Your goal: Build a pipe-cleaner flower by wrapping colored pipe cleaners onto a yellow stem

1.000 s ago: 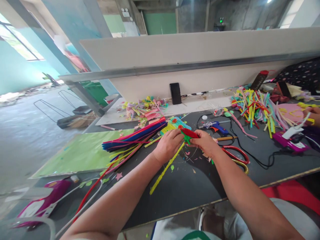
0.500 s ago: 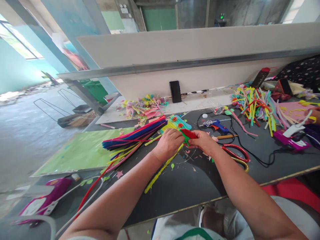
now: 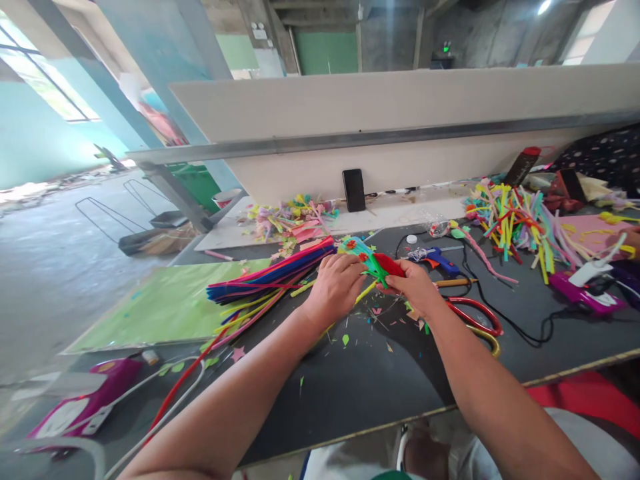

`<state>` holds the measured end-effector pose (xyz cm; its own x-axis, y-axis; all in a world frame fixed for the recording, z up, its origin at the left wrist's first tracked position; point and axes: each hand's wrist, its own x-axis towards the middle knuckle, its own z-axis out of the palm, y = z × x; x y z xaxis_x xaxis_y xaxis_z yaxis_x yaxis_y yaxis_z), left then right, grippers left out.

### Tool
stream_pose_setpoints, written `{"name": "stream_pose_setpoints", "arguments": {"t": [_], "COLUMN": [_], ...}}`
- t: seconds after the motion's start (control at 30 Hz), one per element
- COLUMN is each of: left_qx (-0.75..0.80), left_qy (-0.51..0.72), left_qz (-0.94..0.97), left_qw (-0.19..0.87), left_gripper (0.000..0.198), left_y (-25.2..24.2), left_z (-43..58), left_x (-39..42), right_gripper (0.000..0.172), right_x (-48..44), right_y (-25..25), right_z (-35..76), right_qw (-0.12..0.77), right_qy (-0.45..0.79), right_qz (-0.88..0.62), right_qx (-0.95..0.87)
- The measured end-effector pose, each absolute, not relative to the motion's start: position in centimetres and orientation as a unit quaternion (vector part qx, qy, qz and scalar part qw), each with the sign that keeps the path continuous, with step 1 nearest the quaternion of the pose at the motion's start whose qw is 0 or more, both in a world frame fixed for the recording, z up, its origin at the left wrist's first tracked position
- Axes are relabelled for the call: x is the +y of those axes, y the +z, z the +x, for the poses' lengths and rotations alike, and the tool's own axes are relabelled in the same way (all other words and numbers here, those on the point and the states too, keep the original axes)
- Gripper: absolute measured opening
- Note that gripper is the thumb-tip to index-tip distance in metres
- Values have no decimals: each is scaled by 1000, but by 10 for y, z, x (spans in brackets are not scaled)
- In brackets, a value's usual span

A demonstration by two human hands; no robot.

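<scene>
I'm seeing both hands meeting at frame centre over the dark bench [image 3: 380, 380]. Left hand [image 3: 334, 288] is closing its fingers on the yellow pipe cleaner [image 3: 367, 291], right hand [image 3: 415, 288] is pinching the red and green craft piece [image 3: 383, 265] just above the bench top; the two pieces are touching between the fingertips.

Risks, as I'm judging them: the small piece is slipping out of a fingertip pinch if the stem twists. Scissors [image 3: 475, 317] are lying just beside the right wrist, so a backward sweep is catching them. Blue glue gun [image 3: 434, 257] and its black cord [image 3: 520, 327] are sitting close behind the right hand, snag hazard, possibly hot.

Room: pipe cleaner bundle [image 3: 270, 275] is crowding centre-left, bright offcut pile [image 3: 510, 217] upper right. Open bench is lower centre, toward the near edge, where only paper scraps [image 3: 345, 339] are lying
</scene>
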<state>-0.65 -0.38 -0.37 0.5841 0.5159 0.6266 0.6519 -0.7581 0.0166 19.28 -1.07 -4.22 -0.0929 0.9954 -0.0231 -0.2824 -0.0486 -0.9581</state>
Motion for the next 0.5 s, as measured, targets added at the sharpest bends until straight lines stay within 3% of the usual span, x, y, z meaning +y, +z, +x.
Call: {"name": "stream_pose_setpoints", "arguments": {"t": [0.5], "left_qx": [-302], "left_qy": [-240], "left_qz": [-909], "left_qw": [156], "left_gripper": [26], "left_y": [-6], "left_z": [-1], "left_x": [-15], "right_gripper": [32], "right_x": [-17], "right_y": [-37], "right_z": [182], "right_qw": [544], "right_qy": [595], "right_qz": [-425], "right_qx": [-412]}}
